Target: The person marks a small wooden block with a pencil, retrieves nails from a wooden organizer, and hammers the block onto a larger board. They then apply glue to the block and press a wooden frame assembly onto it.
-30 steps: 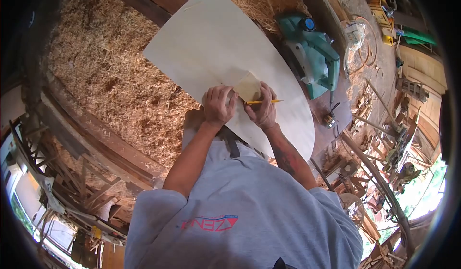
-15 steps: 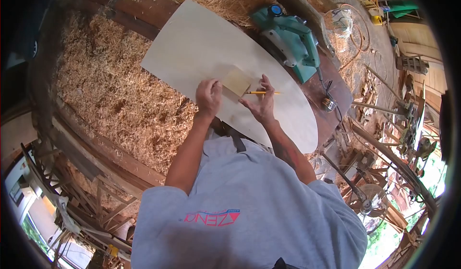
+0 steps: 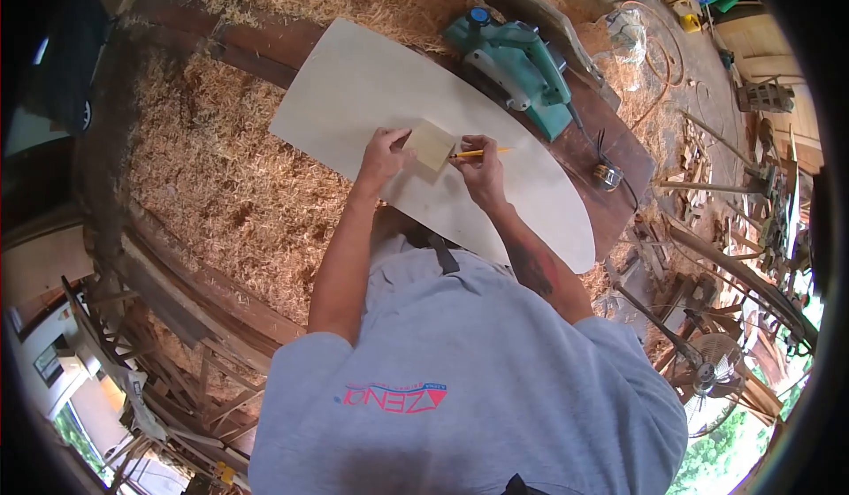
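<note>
A small square wooden piece sits over the broad, pale board, which has one curved end. At its left edge is my left hand, thumb and index finger pinching that side. My right hand is closed on a yellow pencil near the square's right edge. The pencil lies nearly level, its dark end by the square and its other end past my fingers to the right.
Beyond the board stands a green power planer with a cord. A tape measure lies on the brown bench top. Wood shavings cover the ground at left. A fan and scrap wood are at lower right.
My right hand's fingers, spread out before, have curled in around the pencil. My left index finger now reaches further along the square's edge. The whole view has shifted slightly.
</note>
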Motion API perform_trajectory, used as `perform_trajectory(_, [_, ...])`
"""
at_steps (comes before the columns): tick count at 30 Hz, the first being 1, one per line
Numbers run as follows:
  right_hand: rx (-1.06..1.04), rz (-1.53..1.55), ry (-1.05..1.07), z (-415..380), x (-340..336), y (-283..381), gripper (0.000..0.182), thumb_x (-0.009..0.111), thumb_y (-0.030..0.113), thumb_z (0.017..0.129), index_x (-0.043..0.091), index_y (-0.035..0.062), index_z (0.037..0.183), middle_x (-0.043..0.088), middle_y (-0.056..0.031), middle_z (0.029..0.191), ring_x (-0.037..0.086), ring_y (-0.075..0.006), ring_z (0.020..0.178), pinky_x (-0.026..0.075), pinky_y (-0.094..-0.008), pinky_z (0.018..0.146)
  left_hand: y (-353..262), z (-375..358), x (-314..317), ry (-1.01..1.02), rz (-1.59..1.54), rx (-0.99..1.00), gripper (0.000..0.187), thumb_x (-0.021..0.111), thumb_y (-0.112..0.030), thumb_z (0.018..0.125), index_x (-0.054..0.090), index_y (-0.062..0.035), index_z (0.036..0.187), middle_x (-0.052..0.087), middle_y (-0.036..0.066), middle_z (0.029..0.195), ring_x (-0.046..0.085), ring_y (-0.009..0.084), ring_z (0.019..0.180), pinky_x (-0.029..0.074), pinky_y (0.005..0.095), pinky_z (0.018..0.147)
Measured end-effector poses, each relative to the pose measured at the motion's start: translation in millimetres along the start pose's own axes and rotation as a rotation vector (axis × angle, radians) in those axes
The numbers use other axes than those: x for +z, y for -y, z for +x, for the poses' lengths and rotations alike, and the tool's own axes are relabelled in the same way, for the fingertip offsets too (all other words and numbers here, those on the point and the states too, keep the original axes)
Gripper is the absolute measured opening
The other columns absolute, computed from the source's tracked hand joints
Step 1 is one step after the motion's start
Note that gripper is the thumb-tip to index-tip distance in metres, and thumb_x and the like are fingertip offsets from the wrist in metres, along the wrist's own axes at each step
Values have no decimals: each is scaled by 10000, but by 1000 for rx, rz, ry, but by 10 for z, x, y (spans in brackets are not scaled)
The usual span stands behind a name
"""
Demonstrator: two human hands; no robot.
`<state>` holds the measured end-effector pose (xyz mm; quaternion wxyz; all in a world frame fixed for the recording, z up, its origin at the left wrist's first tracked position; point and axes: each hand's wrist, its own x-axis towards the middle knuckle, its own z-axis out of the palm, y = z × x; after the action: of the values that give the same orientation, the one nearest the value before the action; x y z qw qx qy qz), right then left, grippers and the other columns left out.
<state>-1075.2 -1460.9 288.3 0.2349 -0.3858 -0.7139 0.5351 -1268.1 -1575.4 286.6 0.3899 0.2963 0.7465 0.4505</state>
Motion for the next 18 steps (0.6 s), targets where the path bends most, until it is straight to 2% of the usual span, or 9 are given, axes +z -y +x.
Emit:
perform_trajectory(5, [45, 51, -17, 22, 49, -16, 501, 787, 63, 784, 466, 13, 1166, 621, -159, 1050, 676, -259, 921, 549, -340, 802, 59, 27, 32, -41, 49, 27, 510, 793, -112, 732, 651, 9, 1207, 571, 149, 1129, 624, 246, 958, 512, 333, 880])
perform_trajectory(7, [-19, 17, -33, 20, 63, -71, 477, 768, 42, 787, 467, 19, 1156, 623, -151, 1052, 674, -258, 938, 554, -335, 807, 16, 12, 13, -36, 35, 30, 509, 790, -115, 732, 653, 11, 1205, 572, 146, 1124, 622, 241, 961, 510, 328, 878])
perform_trajectory(13, [-23, 0, -6, 7, 49, -154, 461, 717, 2, 791, 468, 34, 1177, 627, -141, 1065, 667, -258, 960, 556, -347, 829, -50, -5, -30, -9, 21, 38, 529, 781, -162, 719, 659, 11, 1203, 573, 131, 1108, 612, 220, 953, 502, 311, 876])
perform_trajectory(18, [-32, -33, 4, -1, 56, -213, 490, 734, 13, 785, 463, 41, 1192, 623, -136, 1076, 662, -257, 973, 556, -343, 825, 50, 30, -14, -24, -40, 15, 536, 778, -209, 709, 671, 10, 1186, 574, 125, 1101, 603, 210, 918, 507, 315, 847])
